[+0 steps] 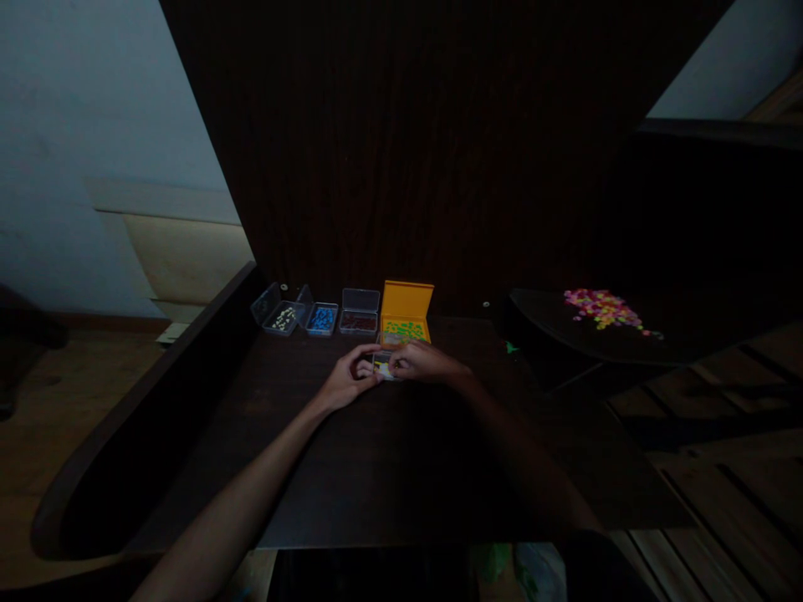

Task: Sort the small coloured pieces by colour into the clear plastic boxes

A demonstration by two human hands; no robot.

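Both my hands meet over a small clear box (382, 365) with yellow pieces inside, resting on the dark wooden table (376, 468). My left hand (347, 380) curls around the box's left side, fingers closed on it. My right hand (421, 361) grips its right side, fingers pressed to the top edge. Just behind the hands stands an open yellow box (405, 313) holding green and yellow pieces.
Along the table's back edge lie three open clear boxes: one with pale pieces (280, 315), one with blue pieces (321, 318), one with dark red pieces (360, 314). A heap of pink and yellow pieces (600, 308) sits on a dark tray at right. The scene is dim.
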